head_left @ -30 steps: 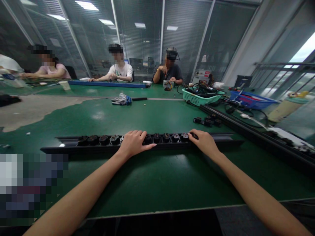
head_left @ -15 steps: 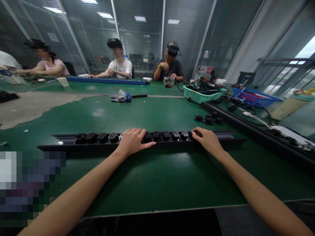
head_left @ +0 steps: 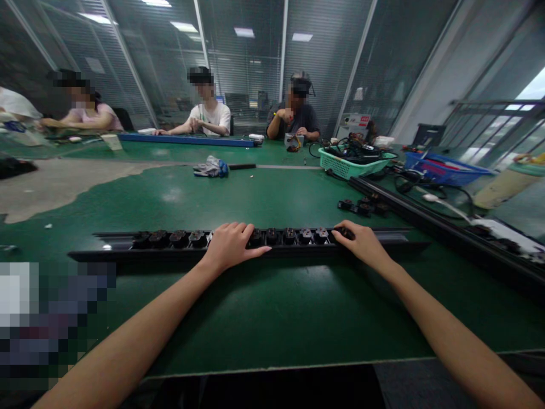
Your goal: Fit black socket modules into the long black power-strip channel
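Black channel [head_left: 298,252] parallels our tabletop's [head_left: 272,318] near edge; right hand [head_left: 361,240] pinches a socket module [head_left: 346,232] toward its right end; left hand [head_left: 227,244] straddles mid-channel, grip unclear.

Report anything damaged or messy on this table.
On the green table, at left, a ragged-edged greyish patch interrupts the surface, perhaps worn away. Tangled cables heap above the rim of the teal basket.

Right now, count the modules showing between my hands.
5, in a row along the black rail: first module beside your left hand, then the second, third, fourth and fifth, the last nearest your right hand, whose held piece isn't counted. Your left hand may hide more.
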Demonstrator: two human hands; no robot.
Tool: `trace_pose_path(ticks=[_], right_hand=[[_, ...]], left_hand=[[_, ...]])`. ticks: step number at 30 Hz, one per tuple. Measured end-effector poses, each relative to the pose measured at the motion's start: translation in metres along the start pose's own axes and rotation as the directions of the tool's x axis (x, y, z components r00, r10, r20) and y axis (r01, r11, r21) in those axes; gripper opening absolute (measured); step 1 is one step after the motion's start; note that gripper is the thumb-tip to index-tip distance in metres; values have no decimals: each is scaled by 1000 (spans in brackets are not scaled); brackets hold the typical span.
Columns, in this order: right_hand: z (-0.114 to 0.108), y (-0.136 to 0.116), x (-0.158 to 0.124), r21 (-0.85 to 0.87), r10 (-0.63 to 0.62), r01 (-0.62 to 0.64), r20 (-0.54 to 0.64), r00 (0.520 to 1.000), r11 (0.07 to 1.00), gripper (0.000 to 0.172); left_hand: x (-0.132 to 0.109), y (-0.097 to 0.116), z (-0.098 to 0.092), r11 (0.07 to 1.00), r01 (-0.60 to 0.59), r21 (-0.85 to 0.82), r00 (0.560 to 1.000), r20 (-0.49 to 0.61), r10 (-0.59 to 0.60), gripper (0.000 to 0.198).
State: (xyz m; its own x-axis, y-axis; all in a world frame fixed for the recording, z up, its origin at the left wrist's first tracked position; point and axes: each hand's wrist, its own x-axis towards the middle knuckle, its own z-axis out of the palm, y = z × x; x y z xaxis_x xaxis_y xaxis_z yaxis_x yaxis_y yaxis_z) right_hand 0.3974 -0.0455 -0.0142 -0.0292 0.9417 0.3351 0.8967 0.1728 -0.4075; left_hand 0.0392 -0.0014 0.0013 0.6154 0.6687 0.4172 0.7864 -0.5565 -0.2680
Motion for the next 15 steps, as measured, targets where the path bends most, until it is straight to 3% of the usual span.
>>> trace_pose_path(ticks=[15], right_hand=[[-4,1,-1,37,31,-32,18,999,999,30]], left_hand=[[0,0,-1,1000,2,-4,1000,5,-2,68]])
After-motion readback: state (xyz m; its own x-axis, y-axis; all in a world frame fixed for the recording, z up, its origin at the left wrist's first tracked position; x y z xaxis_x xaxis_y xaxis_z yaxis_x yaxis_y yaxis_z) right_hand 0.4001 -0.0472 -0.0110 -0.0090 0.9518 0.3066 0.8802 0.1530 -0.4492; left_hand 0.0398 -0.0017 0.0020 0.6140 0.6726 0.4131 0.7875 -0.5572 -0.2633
